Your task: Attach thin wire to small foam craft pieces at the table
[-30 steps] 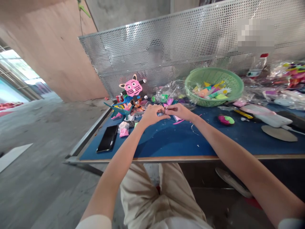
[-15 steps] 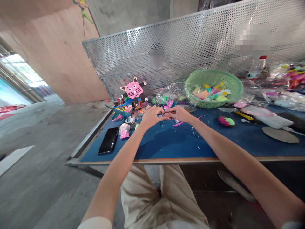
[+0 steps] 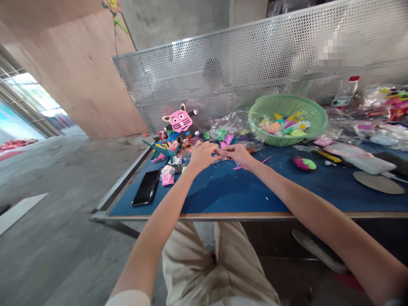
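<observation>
Fingertip work on a thin strand, mid-frame

A thin pale strand (image 3: 227,160) is showing at the fingertips, centre of frame, above the tabletop (image 3: 216,193); too fine to trace fully. Left hand (image 3: 203,155) and right hand (image 3: 239,154) are sitting fingertip to fingertip, both narrow and curled; can't tell whether each is gripping the strand or only touching it. Doing this well is probably calling for light pinching: one hand steadying, the other making small adjustments, no slack building up. A purple piece (image 3: 227,139) is lying just behind, near clear bags (image 3: 237,121); snagging on those is looking like the main risk. A pink strip (image 3: 266,160) is lying close by the right hand. Further out: pink cat figure (image 3: 180,121) sitting upper left of centre, green basket (image 3: 321,121) resting upper right, phone (image 3: 145,187) lying lower left.
</observation>
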{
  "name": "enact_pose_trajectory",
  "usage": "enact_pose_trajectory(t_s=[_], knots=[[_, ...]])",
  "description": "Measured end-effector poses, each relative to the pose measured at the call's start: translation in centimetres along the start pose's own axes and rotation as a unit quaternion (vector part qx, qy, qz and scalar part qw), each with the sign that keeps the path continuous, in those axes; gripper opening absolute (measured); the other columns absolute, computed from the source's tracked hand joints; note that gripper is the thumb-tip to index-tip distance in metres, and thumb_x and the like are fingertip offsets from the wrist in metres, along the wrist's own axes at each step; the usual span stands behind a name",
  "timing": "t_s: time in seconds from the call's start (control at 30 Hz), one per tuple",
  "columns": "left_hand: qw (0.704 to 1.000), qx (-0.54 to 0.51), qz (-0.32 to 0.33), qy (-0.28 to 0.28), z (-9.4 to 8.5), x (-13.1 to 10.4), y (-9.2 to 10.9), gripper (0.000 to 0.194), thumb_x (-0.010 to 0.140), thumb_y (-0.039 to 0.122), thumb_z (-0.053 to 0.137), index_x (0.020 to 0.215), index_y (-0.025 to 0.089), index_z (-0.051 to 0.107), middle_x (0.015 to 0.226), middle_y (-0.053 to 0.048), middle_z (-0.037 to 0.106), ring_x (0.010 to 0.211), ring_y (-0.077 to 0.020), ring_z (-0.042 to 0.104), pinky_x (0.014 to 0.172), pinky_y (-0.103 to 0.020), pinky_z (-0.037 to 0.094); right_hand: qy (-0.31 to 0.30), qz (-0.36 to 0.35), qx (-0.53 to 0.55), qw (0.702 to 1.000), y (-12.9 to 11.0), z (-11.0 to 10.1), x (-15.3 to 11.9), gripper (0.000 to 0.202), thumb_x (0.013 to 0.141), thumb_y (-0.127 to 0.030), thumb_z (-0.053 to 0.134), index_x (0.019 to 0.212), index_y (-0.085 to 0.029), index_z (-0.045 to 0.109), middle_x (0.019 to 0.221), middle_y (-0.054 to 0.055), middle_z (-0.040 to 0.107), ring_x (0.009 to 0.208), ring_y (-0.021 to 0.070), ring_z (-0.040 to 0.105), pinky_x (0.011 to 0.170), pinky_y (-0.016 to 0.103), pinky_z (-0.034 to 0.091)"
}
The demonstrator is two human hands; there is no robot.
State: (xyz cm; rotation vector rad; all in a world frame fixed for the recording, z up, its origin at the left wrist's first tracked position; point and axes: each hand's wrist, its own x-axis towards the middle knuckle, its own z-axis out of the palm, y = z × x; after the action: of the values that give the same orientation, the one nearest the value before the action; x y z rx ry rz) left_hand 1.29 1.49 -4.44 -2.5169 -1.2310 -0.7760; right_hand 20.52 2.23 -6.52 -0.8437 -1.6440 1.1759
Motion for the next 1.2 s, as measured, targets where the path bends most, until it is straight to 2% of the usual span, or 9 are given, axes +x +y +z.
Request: enact_pose_trajectory(t_s=[0.17,0.37,0.57,0.73,0.87,0.97,1.1,1.2], knots=[[1.000,-0.004,-0.004,-0.002,-0.1,0.0,0.0,0.039,0.095,0.060,0.053,0.084,0.024,0.063,0.087,-0.002,0.072,0.091,-0.0231,0.060,0.088,-0.039,0.034,0.029,-0.018,-0.036,0.999,0.3,0.0,0.0,0.045,0.067,-0.060,0.078,0.075,-0.015,0.079,0.064,0.001,0.063,0.059,0.0104,0.045,0.057,0.029,0.035],[1.000,0.003,-0.007,-0.008,-0.4,0.1,0.0,0.038,0.095,0.057,0.056,0.078,0.023,0.061,0.083,-0.002,0.071,0.086,-0.0218,0.058,0.087,-0.039,0.033,0.085,-0.039,-0.064,0.994,1.4,0.6,0.4,0.040,0.070,-0.056,0.077,0.080,-0.018,0.082,0.076,0.004,0.075,0.068,0.0156,0.059,0.070,0.031,0.045],[1.000,0.000,-0.006,-0.018,-0.3,0.1,-0.4,0.038,0.095,0.058,0.055,0.082,0.023,0.062,0.082,-0.001,0.070,0.088,-0.0221,0.058,0.088,-0.039,0.034,0.092,-0.036,-0.109,0.989,1.4,0.6,0.5,0.041,0.073,-0.056,0.073,0.083,-0.018,0.083,0.073,0.005,0.074,0.064,0.0153,0.056,0.064,0.030,0.042],[1.000,-0.021,-0.006,-0.011,-0.3,0.0,-0.3,0.034,0.095,0.057,0.056,0.090,0.024,0.065,0.093,-0.002,0.073,0.099,-0.0233,0.060,0.096,-0.041,0.033,0.096,-0.031,-0.077,0.992,1.6,0.2,0.6,0.040,0.074,-0.056,0.073,0.079,-0.017,0.081,0.071,0.003,0.071,0.063,0.0134,0.053,0.061,0.028,0.040],[0.999,-0.020,-0.003,-0.032,0.3,-0.1,-0.4,0.027,0.098,0.049,0.054,0.095,0.024,0.064,0.096,-0.003,0.074,0.101,-0.0241,0.062,0.101,-0.043,0.032,0.073,0.002,-0.081,0.994,1.9,0.0,0.6,0.040,0.073,-0.054,0.074,0.078,-0.015,0.080,0.058,0.000,0.061,0.055,0.0105,0.046,0.054,0.027,0.034],[0.998,-0.027,-0.012,-0.058,0.9,-0.1,-0.8,0.020,0.099,0.040,0.052,0.098,0.023,0.062,0.093,-0.003,0.074,0.095,-0.0231,0.065,0.103,-0.043,0.034,0.027,0.010,-0.104,0.994,1.8,-0.5,0.8,0.038,0.078,-0.052,0.070,0.084,-0.015,0.080,0.056,-0.001,0.060,0.053,0.0106,0.049,0.052,0.026,0.034],[0.995,-0.074,-0.043,-0.045,1.5,0.0,-1.6,0.019,0.099,0.038,0.052,0.101,0.021,0.061,0.089,-0.003,0.076,0.091,-0.0220,0.069,0.102,-0.043,0.039,-0.038,-0.015,-0.103,0.994,1.0,-1.2,0.6,0.037,0.079,-0.040,0.073,0.107,-0.016,0.079,0.076,0.005,0.074,0.067,0.0152,0.066,0.065,0.029,0.050],[0.984,-0.155,-0.066,-0.050,2.0,0.0,-2.1,0.024,0.098,0.042,0.054,0.101,0.020,0.062,0.091,-0.005,0.077,0.090,-0.0214,0.072,0.093,-0.037,0.047,-0.063,-0.048,-0.130,0.988,0.4,-1.7,0.2,0.035,0.083,-0.034,0.071,0.114,-0.020,0.077,0.090,0.007,0.078,0.078,0.0194,0.072,0.076,0.034,0.056]])
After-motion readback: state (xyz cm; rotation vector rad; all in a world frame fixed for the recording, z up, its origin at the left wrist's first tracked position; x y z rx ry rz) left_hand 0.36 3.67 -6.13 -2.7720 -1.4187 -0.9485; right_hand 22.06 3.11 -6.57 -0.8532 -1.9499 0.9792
